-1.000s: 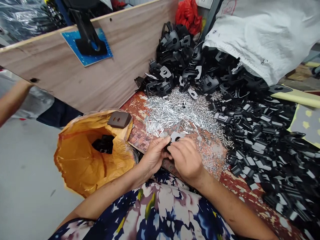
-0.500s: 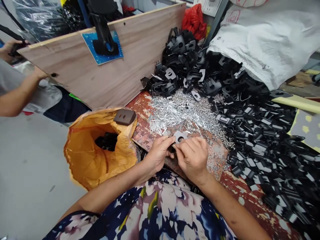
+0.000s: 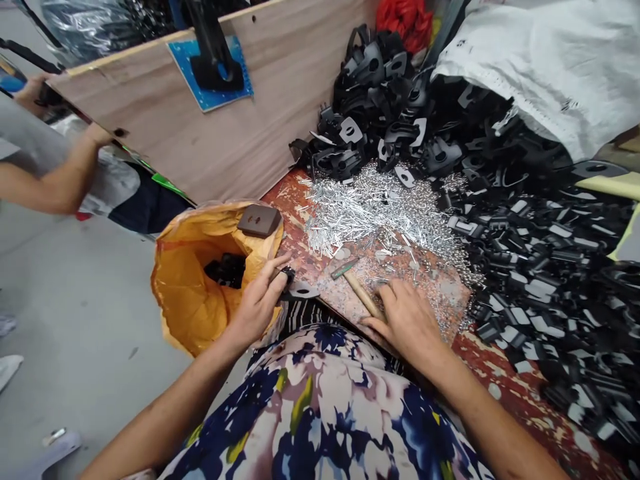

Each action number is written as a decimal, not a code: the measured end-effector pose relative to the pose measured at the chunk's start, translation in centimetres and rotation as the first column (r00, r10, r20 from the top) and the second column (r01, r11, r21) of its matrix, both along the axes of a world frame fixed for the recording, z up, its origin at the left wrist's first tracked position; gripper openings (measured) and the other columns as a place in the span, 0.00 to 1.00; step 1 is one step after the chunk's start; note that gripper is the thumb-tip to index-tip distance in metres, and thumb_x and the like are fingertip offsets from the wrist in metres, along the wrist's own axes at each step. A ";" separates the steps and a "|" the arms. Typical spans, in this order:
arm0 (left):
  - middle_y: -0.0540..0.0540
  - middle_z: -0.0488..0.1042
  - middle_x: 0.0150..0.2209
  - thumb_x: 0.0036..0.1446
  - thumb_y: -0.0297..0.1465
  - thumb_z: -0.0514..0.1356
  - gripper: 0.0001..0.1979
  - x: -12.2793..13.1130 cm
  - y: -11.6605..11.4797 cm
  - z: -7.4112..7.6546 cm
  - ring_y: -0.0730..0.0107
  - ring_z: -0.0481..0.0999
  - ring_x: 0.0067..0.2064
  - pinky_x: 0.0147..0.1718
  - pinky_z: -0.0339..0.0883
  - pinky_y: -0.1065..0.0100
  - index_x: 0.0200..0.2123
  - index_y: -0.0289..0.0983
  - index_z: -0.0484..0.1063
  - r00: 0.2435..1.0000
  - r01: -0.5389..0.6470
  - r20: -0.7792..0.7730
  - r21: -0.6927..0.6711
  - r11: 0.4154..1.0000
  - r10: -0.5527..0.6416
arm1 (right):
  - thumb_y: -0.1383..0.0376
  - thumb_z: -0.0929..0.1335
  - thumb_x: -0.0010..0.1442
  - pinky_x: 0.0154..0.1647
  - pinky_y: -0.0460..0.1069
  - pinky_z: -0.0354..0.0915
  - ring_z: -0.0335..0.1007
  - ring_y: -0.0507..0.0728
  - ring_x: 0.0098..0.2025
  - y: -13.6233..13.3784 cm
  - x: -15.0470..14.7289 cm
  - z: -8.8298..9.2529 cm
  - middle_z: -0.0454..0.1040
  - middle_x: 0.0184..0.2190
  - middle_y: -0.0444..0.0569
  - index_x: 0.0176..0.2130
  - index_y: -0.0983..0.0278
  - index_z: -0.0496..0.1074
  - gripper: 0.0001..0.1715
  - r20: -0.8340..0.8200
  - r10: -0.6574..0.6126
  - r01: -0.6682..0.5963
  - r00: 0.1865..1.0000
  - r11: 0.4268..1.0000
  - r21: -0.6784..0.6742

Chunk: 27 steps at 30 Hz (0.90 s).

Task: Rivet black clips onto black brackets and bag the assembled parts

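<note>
My left hand [image 3: 260,300] pinches a small black and grey clip part [image 3: 296,287] at the near edge of the worn red table [image 3: 505,390], beside the mouth of an orange sack [image 3: 200,293]. My right hand [image 3: 407,317] lies on the table with fingers curled over the wooden handle of a small hammer [image 3: 357,285]. Just beyond both hands spreads a heap of silver pins [image 3: 370,213].
Piles of black plastic clips [image 3: 525,227] fill the table's right and back, under a white sack [image 3: 540,60]. A brown pad [image 3: 259,220] rests on the orange sack's rim. A wooden board [image 3: 200,127] stands behind. Another person's arm [image 3: 55,187] is at the far left.
My hands have parted: the left carried the clip part left toward the orange sack, and the right dropped onto the hammer handle. The view shifted left.
</note>
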State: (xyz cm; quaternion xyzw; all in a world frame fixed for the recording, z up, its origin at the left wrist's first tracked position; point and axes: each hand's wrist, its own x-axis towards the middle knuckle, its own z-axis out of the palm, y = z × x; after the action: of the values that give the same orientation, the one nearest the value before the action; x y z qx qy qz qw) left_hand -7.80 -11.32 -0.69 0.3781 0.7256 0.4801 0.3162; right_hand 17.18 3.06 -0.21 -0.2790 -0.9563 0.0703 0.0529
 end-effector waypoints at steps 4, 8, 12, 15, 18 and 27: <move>0.48 0.74 0.29 0.68 0.48 0.51 0.24 0.4 -0.2 -2.0 0.65 0.70 0.30 0.30 0.63 0.67 0.50 0.36 0.74 0.972 0.031 0.235 -0.038 0.999 -0.021 | 0.62 0.67 0.65 0.29 0.49 0.58 0.70 0.57 0.30 0.2 2.1 -1.8 0.73 0.31 0.49 0.36 0.62 0.66 0.07 0.105 -0.061 0.064 0.993 0.998 -0.028; 0.52 0.67 0.23 0.66 0.49 0.51 0.25 2.2 1.6 -4.3 0.65 0.68 0.28 0.30 0.61 0.67 0.42 0.36 0.77 0.982 0.003 0.189 -0.046 0.999 0.006 | 0.66 0.63 0.68 0.22 0.48 0.55 0.66 0.54 0.19 0.4 2.9 -1.5 0.70 0.21 0.42 0.46 0.64 0.69 0.08 0.097 -0.101 0.110 0.990 0.990 -0.087; 0.53 0.66 0.21 0.68 0.47 0.50 0.23 2.4 2.5 -5.6 0.66 0.67 0.27 0.31 0.57 0.66 0.37 0.37 0.77 0.992 -0.008 0.123 -0.052 0.999 0.014 | 0.66 0.62 0.71 0.27 0.50 0.68 0.75 0.55 0.29 0.1 3.0 0.9 0.80 0.37 0.48 0.66 0.56 0.63 0.26 -0.216 0.024 -0.053 0.976 0.990 -0.130; 0.53 0.66 0.22 0.69 0.45 0.50 0.22 2.2 2.4 -5.8 0.66 0.66 0.27 0.31 0.56 0.66 0.30 0.38 0.73 0.995 -0.022 0.098 -0.049 0.999 0.027 | 0.68 0.65 0.70 0.29 0.50 0.71 0.75 0.55 0.31 -0.7 2.2 2.2 0.79 0.42 0.50 0.70 0.53 0.59 0.33 -0.432 0.031 -0.087 0.902 0.990 -0.111; 0.53 0.65 0.22 0.69 0.44 0.49 0.22 2.2 2.4 -5.8 0.67 0.66 0.27 0.32 0.56 0.67 0.26 0.39 0.68 0.996 -0.034 0.087 -0.039 0.999 0.037 | 0.69 0.65 0.69 0.27 0.49 0.70 0.72 0.53 0.28 -1.4 0.8 1.8 0.77 0.34 0.47 0.70 0.56 0.60 0.34 -0.458 0.076 -0.115 0.886 0.992 -0.059; 0.53 0.64 0.22 0.68 0.46 0.49 0.22 2.0 2.4 -6.3 0.68 0.65 0.26 0.30 0.57 0.67 0.25 0.40 0.63 0.992 -0.049 0.112 -0.048 0.998 0.054 | 0.68 0.65 0.70 0.28 0.48 0.69 0.70 0.52 0.26 -1.2 0.2 0.0 0.77 0.33 0.46 0.71 0.57 0.59 0.33 -0.417 0.086 -0.114 0.905 0.993 -0.042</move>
State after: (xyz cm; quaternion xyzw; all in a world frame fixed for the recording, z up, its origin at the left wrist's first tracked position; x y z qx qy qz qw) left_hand -5.76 -8.96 -6.98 0.3243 0.7268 0.4921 0.3527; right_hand 17.41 1.89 -0.18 -0.2100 -0.9335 0.1617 0.2416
